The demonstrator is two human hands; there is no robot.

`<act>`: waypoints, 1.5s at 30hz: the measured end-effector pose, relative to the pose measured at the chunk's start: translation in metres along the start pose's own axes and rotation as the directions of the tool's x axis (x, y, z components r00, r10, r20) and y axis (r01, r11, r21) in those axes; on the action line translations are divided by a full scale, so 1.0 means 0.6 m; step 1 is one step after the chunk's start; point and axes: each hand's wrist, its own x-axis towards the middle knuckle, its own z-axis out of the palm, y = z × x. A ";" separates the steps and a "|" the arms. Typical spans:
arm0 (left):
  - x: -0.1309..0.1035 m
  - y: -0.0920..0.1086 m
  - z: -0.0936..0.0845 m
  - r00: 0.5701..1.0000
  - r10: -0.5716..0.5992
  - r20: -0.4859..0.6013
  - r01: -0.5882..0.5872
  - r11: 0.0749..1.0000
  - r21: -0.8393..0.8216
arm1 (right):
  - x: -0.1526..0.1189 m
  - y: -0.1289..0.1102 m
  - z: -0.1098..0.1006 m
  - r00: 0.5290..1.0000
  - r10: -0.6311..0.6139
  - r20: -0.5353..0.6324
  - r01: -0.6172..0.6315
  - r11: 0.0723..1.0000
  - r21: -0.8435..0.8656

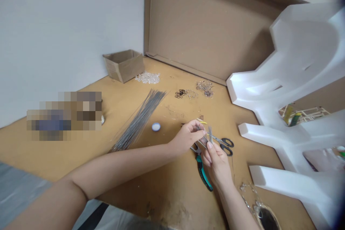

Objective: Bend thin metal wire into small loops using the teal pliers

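Note:
A small bunch of short grey metal wires [210,133] sticks up between the fingers of my right hand [219,163], which is closed around it. Against it, my left hand [188,138] pinches more thin wires between thumb and fingers. Both hands meet above the table, close to each other. Below them lie teal-and-black pliers [203,176], their jaws partly hidden by my hands. Scissors with black handles [226,143] rest just to the right. A long bundle of straight grey wires [140,118] lies slanted on the table to the left, its near end behind my left forearm.
A small round blue-rimmed white dish [155,127] stands mid-table. Behind are clear rings [148,77], black loops [180,93] and a heap of small metal pieces [205,88]. An open cardboard box [132,70] stands at the back; white foam [258,134] borders the right.

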 end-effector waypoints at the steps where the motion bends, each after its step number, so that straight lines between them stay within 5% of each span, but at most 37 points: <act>1: 0.000 0.000 0.000 1.000 0.002 0.006 -0.002 1.000 -0.006 | 0.000 -0.001 0.000 1.000 0.005 -0.002 -0.005 1.000 0.001; 45: 0.000 -0.005 -0.001 0.999 0.042 -0.028 -0.039 0.994 0.103 | -0.001 0.004 -0.001 1.000 0.004 0.014 -0.004 0.999 -0.038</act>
